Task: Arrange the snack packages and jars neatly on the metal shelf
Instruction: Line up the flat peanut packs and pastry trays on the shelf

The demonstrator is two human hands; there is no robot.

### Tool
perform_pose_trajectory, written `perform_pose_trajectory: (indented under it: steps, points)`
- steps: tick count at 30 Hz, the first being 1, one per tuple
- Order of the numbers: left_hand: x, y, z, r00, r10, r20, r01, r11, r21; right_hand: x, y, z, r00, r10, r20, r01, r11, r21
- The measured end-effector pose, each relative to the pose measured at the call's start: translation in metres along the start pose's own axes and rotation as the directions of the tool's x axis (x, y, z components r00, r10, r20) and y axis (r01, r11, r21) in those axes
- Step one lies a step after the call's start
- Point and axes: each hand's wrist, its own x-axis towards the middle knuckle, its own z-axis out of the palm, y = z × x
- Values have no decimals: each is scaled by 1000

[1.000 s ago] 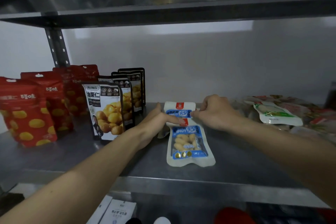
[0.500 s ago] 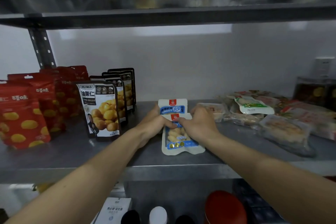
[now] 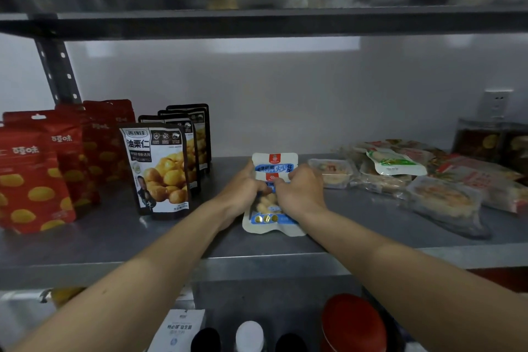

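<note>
Two white-and-blue peanut packets lie overlapping in the middle of the metal shelf [image 3: 114, 240]. The front packet [image 3: 268, 221] lies flat near the shelf's front edge; the rear packet [image 3: 275, 161] shows above my fingers. My left hand [image 3: 243, 190] grips the packets' left side and my right hand [image 3: 298, 190] grips the right side, fingers curled over the front packet's top. Standing at the left are black-and-white chestnut pouches [image 3: 155, 170] in a row and red pouches [image 3: 31, 177] with yellow spots.
A loose pile of clear and white snack packets [image 3: 397, 163] lies on the shelf's right half, with dark jars [image 3: 483, 140] behind it near a wall socket. An upper shelf hangs overhead. Below are a red lid [image 3: 351, 323], bottle caps and a white box.
My hands have slid down over the front peanut packet, covering more of it. The view has shifted right and back, bringing the jars and wall socket into sight.
</note>
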Motion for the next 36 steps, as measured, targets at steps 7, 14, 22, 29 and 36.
perform_pose_trajectory:
  steps: [7, 14, 22, 29, 36]
  points:
    - [0, -2, 1, 998, 41, -50, -42, 999, -22, -5, -1, -9, 998, -64, 5, 64, 983, -172]
    - [-6, 11, -11, 947, 311, -77, -196, 752, 629, -1, -2, -45, 864, -451, 223, 485, 629, -607]
    - [-41, 30, 0, 931, 364, -17, -202, 554, 808, -29, -19, -87, 832, -436, 343, 542, 507, -670]
    - [-111, 51, 37, 881, 471, -38, -228, 495, 838, -93, -16, -131, 797, -525, 298, 571, 495, -655]
    - [-198, 35, 114, 867, 495, -59, -202, 456, 867, -183, 45, -174, 811, -503, 299, 561, 525, -640]
